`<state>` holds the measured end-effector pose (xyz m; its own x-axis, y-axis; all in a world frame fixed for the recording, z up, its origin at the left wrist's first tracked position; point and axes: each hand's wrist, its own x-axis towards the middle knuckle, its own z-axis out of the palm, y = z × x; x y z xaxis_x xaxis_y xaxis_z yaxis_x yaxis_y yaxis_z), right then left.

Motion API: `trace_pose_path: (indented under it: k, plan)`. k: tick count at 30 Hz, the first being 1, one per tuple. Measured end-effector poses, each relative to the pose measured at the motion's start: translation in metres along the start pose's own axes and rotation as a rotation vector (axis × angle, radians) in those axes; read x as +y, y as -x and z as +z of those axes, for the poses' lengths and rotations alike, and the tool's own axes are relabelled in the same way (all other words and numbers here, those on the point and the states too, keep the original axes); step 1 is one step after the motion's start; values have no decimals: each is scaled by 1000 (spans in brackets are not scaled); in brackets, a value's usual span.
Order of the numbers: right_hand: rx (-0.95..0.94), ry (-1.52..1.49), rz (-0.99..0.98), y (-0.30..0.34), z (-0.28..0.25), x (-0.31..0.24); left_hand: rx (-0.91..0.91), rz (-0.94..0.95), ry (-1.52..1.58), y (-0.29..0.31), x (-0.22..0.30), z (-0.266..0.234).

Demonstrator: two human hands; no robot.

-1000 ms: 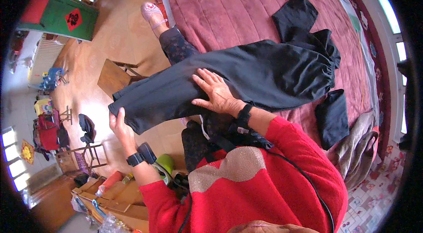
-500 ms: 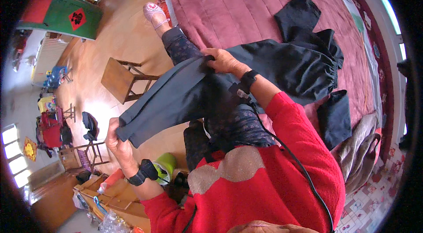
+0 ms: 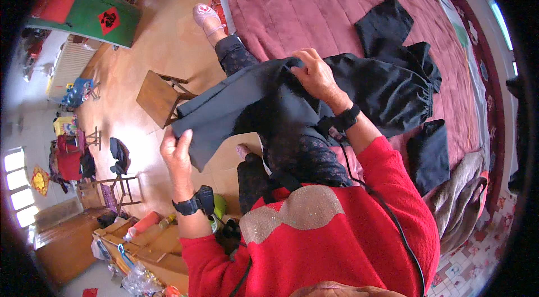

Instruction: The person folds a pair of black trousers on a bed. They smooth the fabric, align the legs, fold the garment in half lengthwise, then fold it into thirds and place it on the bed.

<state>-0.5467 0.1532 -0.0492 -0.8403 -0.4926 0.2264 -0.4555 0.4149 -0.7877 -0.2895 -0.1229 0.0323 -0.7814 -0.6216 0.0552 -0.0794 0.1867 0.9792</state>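
Observation:
A pair of dark trousers (image 3: 376, 92) stretches from the bed across my lap, its gathered elastic waist lying on the bed to the right. My left hand (image 3: 177, 156) pinches the hem of one trouser leg, thumb on top, out over the floor. Farther up the same leg, my right hand (image 3: 317, 75) has the far edge of the cloth between thumb and fingers. The leg between my hands hangs slightly slack. Other dark garments (image 3: 387, 24) lie beyond the trousers on the bed, and a dark folded piece (image 3: 429, 153) rests nearer me.
The bed has a quilted pink cover (image 3: 292, 10). A wooden stool (image 3: 159, 97) stands on the floor beyond my left hand. A brown garment (image 3: 457, 201) lies at the bed's near right. Below left is a wooden crate-like piece (image 3: 151, 249) beside a green bin (image 3: 218, 207).
My left hand has moved right and up with the hem. My right hand has shifted right along the cloth's far edge. The leg between them has slackened a little.

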Motion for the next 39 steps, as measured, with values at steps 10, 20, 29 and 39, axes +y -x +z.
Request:
trace_pose_path:
  k: [10, 20, 29, 39]
  plan:
    - [-578, -765, 60, 84, 57, -118, -237, -31, -110, 48, 3, 31]
    - [-510, -634, 121, 116, 53, -132, -330, -78, 87, 79, 7, 40]
    - [-486, -730, 126, 125, 59, -126, -89, -18, -3, 68, -13, 62]
    - [-430, -1083, 407, 109, 25, -123, 105, 16, -84, 50, 3, 23]
